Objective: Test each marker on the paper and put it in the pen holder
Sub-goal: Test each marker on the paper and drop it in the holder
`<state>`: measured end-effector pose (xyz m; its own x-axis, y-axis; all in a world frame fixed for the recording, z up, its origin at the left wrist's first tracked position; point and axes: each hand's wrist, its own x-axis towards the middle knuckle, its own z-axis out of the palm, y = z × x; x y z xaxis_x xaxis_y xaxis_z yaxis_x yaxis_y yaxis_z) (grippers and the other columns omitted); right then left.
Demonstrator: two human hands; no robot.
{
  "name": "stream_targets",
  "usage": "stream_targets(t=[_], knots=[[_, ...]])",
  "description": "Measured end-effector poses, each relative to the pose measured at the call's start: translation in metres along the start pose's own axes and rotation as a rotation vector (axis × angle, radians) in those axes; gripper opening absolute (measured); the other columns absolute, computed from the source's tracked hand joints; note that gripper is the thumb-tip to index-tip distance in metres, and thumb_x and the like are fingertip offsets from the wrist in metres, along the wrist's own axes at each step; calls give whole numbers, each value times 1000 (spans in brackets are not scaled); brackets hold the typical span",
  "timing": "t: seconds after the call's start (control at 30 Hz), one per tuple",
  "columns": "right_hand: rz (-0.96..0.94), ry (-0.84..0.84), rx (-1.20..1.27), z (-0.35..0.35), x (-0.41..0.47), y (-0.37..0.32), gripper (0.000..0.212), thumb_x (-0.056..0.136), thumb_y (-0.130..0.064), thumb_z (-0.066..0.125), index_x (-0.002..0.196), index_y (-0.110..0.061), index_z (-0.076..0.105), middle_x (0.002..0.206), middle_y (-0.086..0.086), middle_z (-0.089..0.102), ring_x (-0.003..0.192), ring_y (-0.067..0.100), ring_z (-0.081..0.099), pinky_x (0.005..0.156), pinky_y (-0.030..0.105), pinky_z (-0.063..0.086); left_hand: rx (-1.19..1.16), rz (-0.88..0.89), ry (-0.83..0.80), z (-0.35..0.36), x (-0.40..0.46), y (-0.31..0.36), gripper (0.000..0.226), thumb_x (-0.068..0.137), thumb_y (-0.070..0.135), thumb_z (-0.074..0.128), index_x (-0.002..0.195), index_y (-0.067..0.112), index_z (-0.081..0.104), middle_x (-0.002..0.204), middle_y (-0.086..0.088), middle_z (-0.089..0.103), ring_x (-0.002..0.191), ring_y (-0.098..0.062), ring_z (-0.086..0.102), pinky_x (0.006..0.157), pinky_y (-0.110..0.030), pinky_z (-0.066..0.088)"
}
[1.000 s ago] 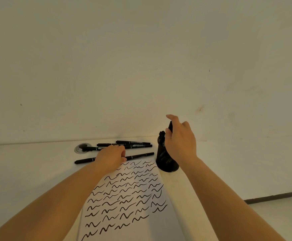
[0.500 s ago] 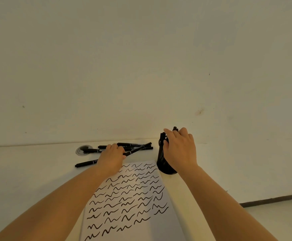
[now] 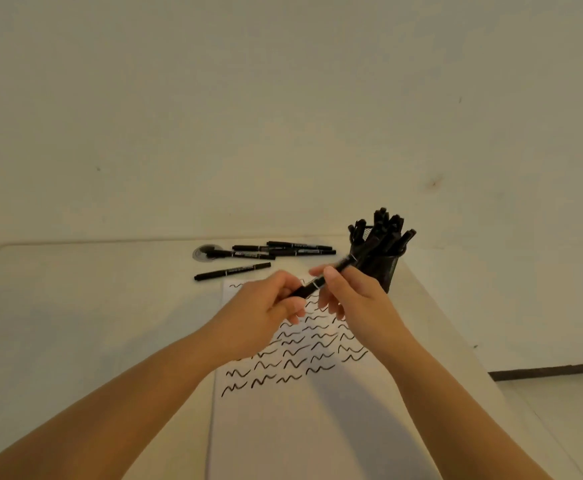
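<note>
Head cam: my left hand (image 3: 266, 306) and right hand (image 3: 352, 296) both grip one marker (image 3: 318, 281) above the paper (image 3: 304, 410), pen holder (image 3: 382, 265) far right.

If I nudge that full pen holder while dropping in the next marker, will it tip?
Possibly. The pen holder is narrow, and its markers fan out well above the rim, so it looks top-heavy. It stands near the table's right edge, so slide it gently.

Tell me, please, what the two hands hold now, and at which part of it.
Both hold one black marker above the paper. The left hand grips its lower end; the right hand pinches it near the middle.
</note>
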<state>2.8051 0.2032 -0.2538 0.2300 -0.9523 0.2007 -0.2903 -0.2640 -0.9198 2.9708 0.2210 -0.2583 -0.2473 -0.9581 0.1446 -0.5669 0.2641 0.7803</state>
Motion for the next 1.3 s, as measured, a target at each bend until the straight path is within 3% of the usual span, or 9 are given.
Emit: stream_targets(t=[0.17, 0.3, 0.4, 0.5, 0.63, 0.73, 0.83, 1.13, 1.3], knots=[[-13, 45, 105, 9, -31, -2, 25, 95, -25, 44, 78, -25, 62, 51, -14, 57, 51, -1, 49, 51, 10, 40, -38, -31, -63, 12, -28, 6, 16, 89, 32, 53, 76, 37, 60, 66, 20, 66, 63, 0, 61, 57, -15, 44], [-1, 124, 55, 22, -46, 1, 27, 93, -26, 45, 70, -25, 60, 46, -13, 53, 45, 0, 44, 45, 10, 35, 11, -7, 62, 24, -48, 9, 14, 86, 33, 56, 74, 35, 62, 64, 25, 64, 58, 6, 59, 55, -9, 42], [130, 341, 170, 28, -46, 5, 30, 93, -29, 46, 66, -22, 57, 46, -9, 50, 45, 4, 42, 47, 17, 35, 141, 29, 191, 29, -65, 0, 11, 85, 39, 56, 80, 32, 63, 66, 15, 65, 63, -2, 61, 62, -28, 49], [184, 596, 258, 4, -40, 6, 31, 93, -35, 45, 68, -20, 56, 54, -3, 47, 50, 10, 40, 50, 24, 33, 132, -23, 265, 19, -85, -21, 13, 86, 35, 58, 73, 40, 60, 63, 18, 64, 58, 3, 57, 54, -16, 41], [76, 349, 36, 20, -54, 5, 21, 88, -28, 56, 68, -21, 58, 44, -8, 57, 41, -1, 47, 43, 10, 36, 46, -92, 334, -13, -91, -52, 22, 92, 23, 50, 75, 35, 58, 72, 24, 69, 68, 6, 62, 63, -6, 41], [106, 90, 81, 57, -63, 2, 15, 83, -24, 61, 69, -21, 61, 48, -8, 61, 44, 0, 53, 46, 11, 41, 71, -105, 213, -19, -85, -63, 21, 95, 31, 41, 82, 37, 56, 86, 17, 71, 62, -2, 58, 62, -22, 42], [129, -80, 155, 81, -66, 5, 18, 83, -16, 60, 66, -22, 61, 50, -2, 62, 45, 3, 54, 45, 10, 39, 100, -102, 115, -14, -84, -71, 22, 95, 29, 41, 79, 41, 50, 90, 26, 68, 76, 9, 56, 61, -10, 35], [82, -30, 102, 86, -71, 23, 26, 82, -10, 58, 64, -29, 59, 55, -1, 65, 54, 7, 58, 55, 12, 44, 130, -62, 104, -14, -86, -77, 17, 94, 36, 40, 81, 45, 46, 98, 13, 68, 91, -9, 59, 78, -31, 47], [21, -70, -24, 88, -74, 24, 17, 82, -17, 59, 68, -27, 59, 61, -3, 66, 55, 5, 54, 53, 17, 41, 134, -73, 105, -13, -85, -78, 17, 94, 36, 41, 81, 46, 46, 96, 16, 68, 90, -6, 60, 76, -27, 46]])
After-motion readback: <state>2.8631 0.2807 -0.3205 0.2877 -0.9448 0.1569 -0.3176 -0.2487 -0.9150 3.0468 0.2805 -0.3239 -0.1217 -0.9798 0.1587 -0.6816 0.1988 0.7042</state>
